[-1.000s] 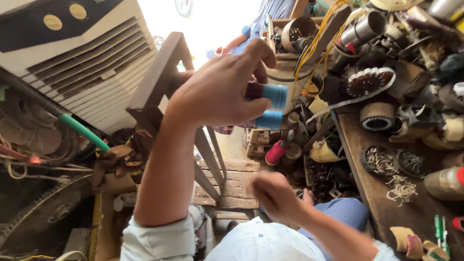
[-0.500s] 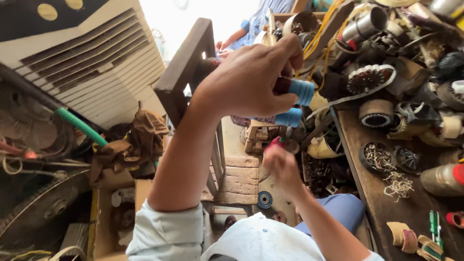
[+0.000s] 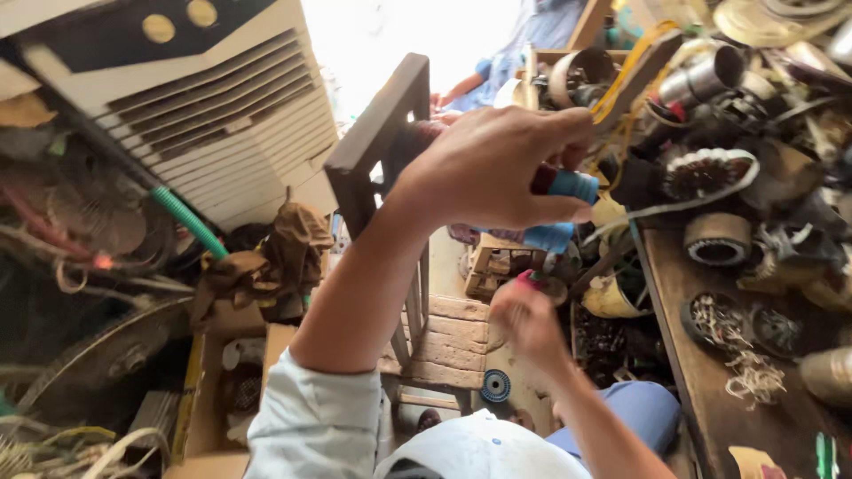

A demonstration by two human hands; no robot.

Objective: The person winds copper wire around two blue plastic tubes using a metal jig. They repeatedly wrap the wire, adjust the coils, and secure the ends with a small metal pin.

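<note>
Left hand [image 3: 497, 173] closed around a blue-capped spool [image 3: 555, 208], held in the air off the counter's [image 3: 710, 390] left edge. Right hand [image 3: 528, 319] below, curled on something red; grip unclear. A slackened grip could drop the spool to the floor.

blue-handled tool [image 3: 568, 186] held up high in the left hand [image 3: 493, 168], 2 bright blue grips poking out past the fingers, one above the other. lower down, a small red-tipped object [image 3: 530, 280], blurred, sits in the right hand [image 3: 525, 319].
</note>
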